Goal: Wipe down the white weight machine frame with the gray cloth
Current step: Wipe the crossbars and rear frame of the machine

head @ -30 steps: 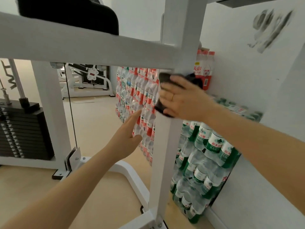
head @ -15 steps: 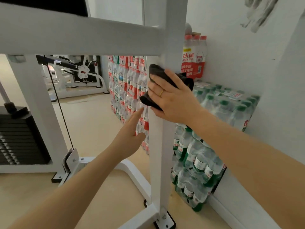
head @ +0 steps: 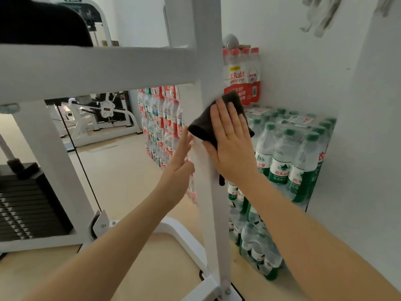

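The white weight machine frame [head: 213,213] has an upright post in the middle of the view and a crossbar running left from it. The dark gray cloth [head: 202,124] lies against the post just below the crossbar joint. My right hand [head: 231,140] presses the cloth flat onto the post with straight fingers. My left hand [head: 181,157] is open, fingers straight, on the left side of the post, its fingertips touching the cloth's lower left corner.
Shrink-wrapped packs of green-capped water bottles [head: 288,161] are stacked against the white wall right of the post, red-labelled packs [head: 161,124] behind it. A black weight stack [head: 26,205] stands at the left, with a thin cable [head: 78,153]. The floor is beige.
My right hand has flattened from a curled hold on the cloth to an open press. The cloth has slid a little down the post. My left hand has risen to the cloth's edge.
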`<state>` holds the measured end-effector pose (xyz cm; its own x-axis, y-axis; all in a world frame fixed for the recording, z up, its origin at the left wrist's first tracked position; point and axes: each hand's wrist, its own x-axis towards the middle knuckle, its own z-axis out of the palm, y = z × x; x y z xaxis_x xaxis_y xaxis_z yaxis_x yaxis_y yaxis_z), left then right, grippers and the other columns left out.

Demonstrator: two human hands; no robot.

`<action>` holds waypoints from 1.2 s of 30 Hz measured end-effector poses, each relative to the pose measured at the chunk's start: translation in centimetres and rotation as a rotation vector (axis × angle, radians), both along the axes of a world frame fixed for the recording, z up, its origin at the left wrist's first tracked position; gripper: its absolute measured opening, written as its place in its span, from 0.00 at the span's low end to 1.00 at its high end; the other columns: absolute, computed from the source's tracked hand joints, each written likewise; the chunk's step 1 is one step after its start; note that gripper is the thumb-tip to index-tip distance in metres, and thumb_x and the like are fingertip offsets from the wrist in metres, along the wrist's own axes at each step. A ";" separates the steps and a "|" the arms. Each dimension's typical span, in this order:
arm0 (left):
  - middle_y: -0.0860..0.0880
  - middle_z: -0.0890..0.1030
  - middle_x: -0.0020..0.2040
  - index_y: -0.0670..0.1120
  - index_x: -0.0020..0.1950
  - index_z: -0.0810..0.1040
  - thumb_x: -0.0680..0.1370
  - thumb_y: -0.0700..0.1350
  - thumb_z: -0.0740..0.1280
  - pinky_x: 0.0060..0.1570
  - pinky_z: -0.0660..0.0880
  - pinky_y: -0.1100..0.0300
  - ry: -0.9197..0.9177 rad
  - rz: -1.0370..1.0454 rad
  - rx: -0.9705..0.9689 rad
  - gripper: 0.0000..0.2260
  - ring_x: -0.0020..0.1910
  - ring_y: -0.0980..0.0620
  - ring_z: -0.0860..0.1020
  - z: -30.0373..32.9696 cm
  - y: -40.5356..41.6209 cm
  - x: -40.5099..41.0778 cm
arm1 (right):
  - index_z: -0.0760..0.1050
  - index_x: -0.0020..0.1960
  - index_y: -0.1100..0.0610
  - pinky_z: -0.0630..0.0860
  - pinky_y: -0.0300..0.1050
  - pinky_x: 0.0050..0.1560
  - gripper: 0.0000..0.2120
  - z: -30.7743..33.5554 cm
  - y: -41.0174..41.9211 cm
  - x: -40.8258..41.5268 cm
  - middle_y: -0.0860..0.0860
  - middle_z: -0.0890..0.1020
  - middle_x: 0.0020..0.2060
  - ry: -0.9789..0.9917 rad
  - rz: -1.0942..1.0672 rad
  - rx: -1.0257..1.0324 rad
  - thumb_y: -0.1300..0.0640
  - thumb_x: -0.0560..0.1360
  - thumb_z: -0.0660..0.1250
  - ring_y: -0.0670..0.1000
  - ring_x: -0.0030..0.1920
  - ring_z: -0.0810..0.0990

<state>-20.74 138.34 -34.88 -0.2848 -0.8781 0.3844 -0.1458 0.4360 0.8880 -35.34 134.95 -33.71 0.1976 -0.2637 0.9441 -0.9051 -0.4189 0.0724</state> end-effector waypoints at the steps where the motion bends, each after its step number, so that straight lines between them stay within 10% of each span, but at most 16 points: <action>1: 0.66 0.58 0.70 0.72 0.64 0.52 0.66 0.40 0.54 0.69 0.53 0.59 0.011 0.011 0.008 0.34 0.72 0.62 0.55 -0.1 -0.2 -0.2 | 0.53 0.74 0.62 0.56 0.56 0.72 0.30 0.9 -0.3 0.3 0.57 0.58 0.73 -0.115 0.122 0.068 0.47 0.78 0.55 0.60 0.72 0.60; 7: 0.67 0.42 0.73 0.68 0.69 0.46 0.73 0.36 0.55 0.73 0.49 0.56 -0.153 0.023 -0.121 0.36 0.67 0.76 0.43 -2.1 -0.8 -0.8 | 0.47 0.73 0.60 0.61 0.50 0.68 0.32 -5.4 0.5 1.7 0.58 0.48 0.73 -0.288 0.203 0.246 0.50 0.77 0.59 0.62 0.70 0.61; 12: 0.66 0.48 0.74 0.71 0.66 0.54 0.71 0.40 0.53 0.72 0.55 0.47 -0.025 -0.009 -0.014 0.32 0.73 0.65 0.48 -2.2 -0.6 -0.5 | 0.43 0.71 0.58 0.63 0.59 0.67 0.33 -10.7 2.6 2.2 0.67 0.53 0.72 -0.358 0.112 0.500 0.52 0.77 0.61 0.69 0.68 0.62; 21: 0.64 0.62 0.71 0.64 0.70 0.58 0.77 0.38 0.53 0.64 0.68 0.51 0.085 0.050 0.053 0.27 0.66 0.62 0.66 -4.8 0.1 -2.1 | 0.54 0.72 0.64 0.70 0.58 0.62 0.30 -5.6 1.1 3.6 0.68 0.63 0.69 -0.485 0.141 0.236 0.49 0.76 0.57 0.66 0.62 0.70; 30: 0.57 0.55 0.75 0.66 0.72 0.51 0.76 0.40 0.54 0.69 0.57 0.53 -0.020 0.157 0.364 0.31 0.73 0.53 0.56 -10.7 -0.5 -2.1 | 0.54 0.71 0.69 0.70 0.61 0.62 0.35 -20.2 3.6 1.4 0.70 0.61 0.68 -0.357 0.046 0.633 0.54 0.74 0.67 0.69 0.66 0.67; 36: 0.60 0.63 0.72 0.61 0.74 0.55 0.76 0.39 0.56 0.69 0.63 0.48 0.099 0.100 0.326 0.30 0.68 0.55 0.67 -12.5 -0.3 -2.8 | 0.48 0.73 0.63 0.61 0.57 0.69 0.32 -15.6 2.6 1.5 0.66 0.57 0.72 -0.525 0.271 0.587 0.52 0.78 0.60 0.65 0.70 0.61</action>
